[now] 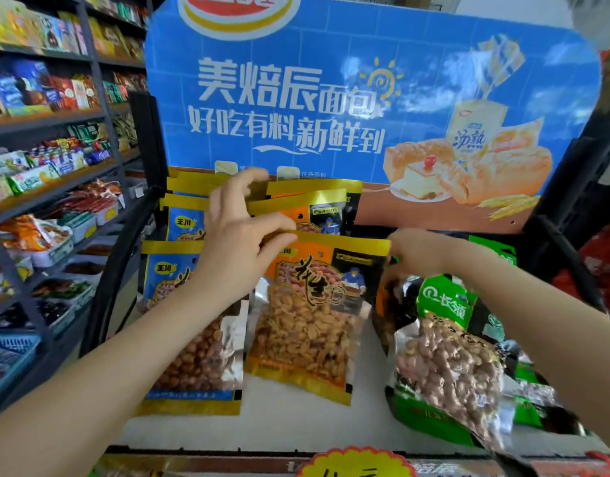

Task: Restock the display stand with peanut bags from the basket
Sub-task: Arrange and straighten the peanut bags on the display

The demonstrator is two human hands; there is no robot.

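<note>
Forearms: both reach in from the bottom edge toward the display stand; the left crosses from lower left, the right from lower right.
Orange peanut bag (307,304): front and centre on the stand's white shelf (296,428), leaning back, top edge raised; clear lower window shows peanuts.
Left hand (234,242): at the bag's top left corner; thumb and forefinger are curled and pinch the yellow top strip, while the other fingers (240,182) are spread upward, loose, in front of the bags behind.
Right hand (417,251): at the bag's top right corner; its fingers are bent round that corner and grip it, though the fingertips are hidden behind the bag.
Blue peanut bags (172,273): just left of the orange bag, in a row going back; the front one is partly covered by the left forearm.
Rear orange bags (317,208): stand behind the held bag, in the same column.
Green peanut bags (448,339): to the right of the orange bag, below the right forearm; the front one is tilted and blurred.
Blue bread poster (331,98): forms the back panel of the stand, with white lettering and pictured pastries.
Yellow price tag (355,464): at the stand's front edge, cut off by the frame.
Snack shelves (56,166): at far left, packed with mixed packets.
Red item (602,270): at far right; too blurred to identify.
</note>
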